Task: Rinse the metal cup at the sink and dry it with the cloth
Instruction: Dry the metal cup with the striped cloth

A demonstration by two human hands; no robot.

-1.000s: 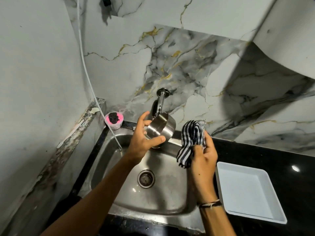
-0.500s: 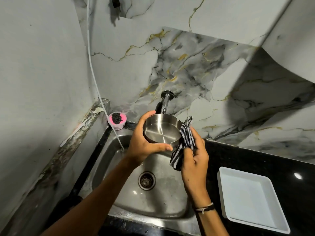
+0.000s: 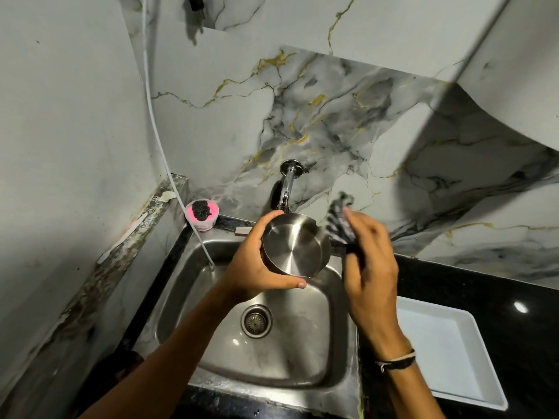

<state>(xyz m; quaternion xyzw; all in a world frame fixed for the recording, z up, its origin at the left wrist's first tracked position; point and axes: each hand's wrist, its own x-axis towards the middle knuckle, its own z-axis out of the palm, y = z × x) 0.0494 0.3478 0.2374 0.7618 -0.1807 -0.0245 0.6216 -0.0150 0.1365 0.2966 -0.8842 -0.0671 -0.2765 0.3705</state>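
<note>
My left hand (image 3: 251, 264) grips a round metal cup (image 3: 292, 244) above the steel sink (image 3: 187, 285), its open mouth turned toward me, just below the wall tap (image 3: 287, 182). No water is running. My right hand (image 3: 370, 261) holds a black-and-white striped cloth (image 3: 340, 222), bunched and blurred, right beside the cup's right rim. Whether the cloth touches the cup I cannot tell.
The sink's drain (image 3: 256, 321) lies below the cup. A white rectangular tray (image 3: 450, 355) rests on the black counter (image 3: 484, 285) to the right. A pink tub with a dark scrubber (image 3: 202, 213) stands at the back left corner, and a thin white hose (image 3: 169, 164) drops into the sink.
The cup has turned from tilted sideways to mouth facing me. My right hand has brought the cloth up against the cup's right side and lifted it.
</note>
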